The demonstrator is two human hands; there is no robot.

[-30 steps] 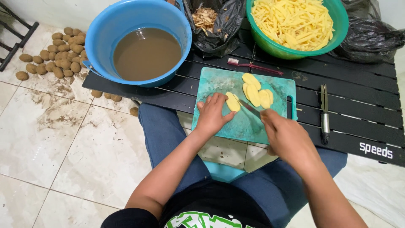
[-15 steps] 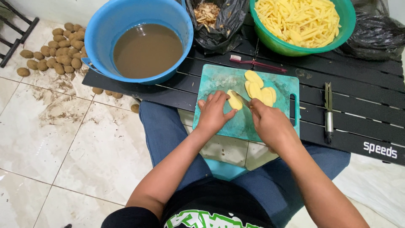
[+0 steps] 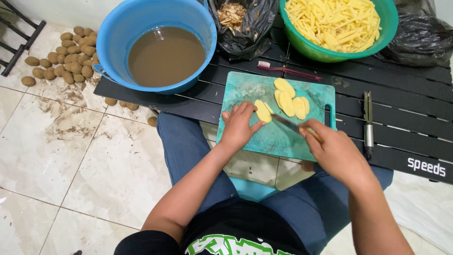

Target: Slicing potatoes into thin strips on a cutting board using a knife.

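The left hand [image 3: 238, 126] presses fingertips down on a potato slice [image 3: 262, 111] lying on the teal cutting board [image 3: 250, 92], which sits at the near edge of the black slatted counter [image 3: 401, 101]. The right hand [image 3: 336, 150] is clenched around the handle of a knife [image 3: 288, 123], its blade angled toward that slice. More potato slices [image 3: 290, 99] lie stacked just beside, toward the board's far side. Beyond the board a red toothbrush [image 3: 288, 70] lies on the counter, and a peeler [image 3: 367, 123] rests near the right edge. At the far edge stand a blue basin [image 3: 118, 28] of muddy water, a black bag [image 3: 245, 40] of peelings and a green bowl [image 3: 330, 54] of cut strips. Unpeeled potatoes [image 3: 61, 63] lie on the tiled floor
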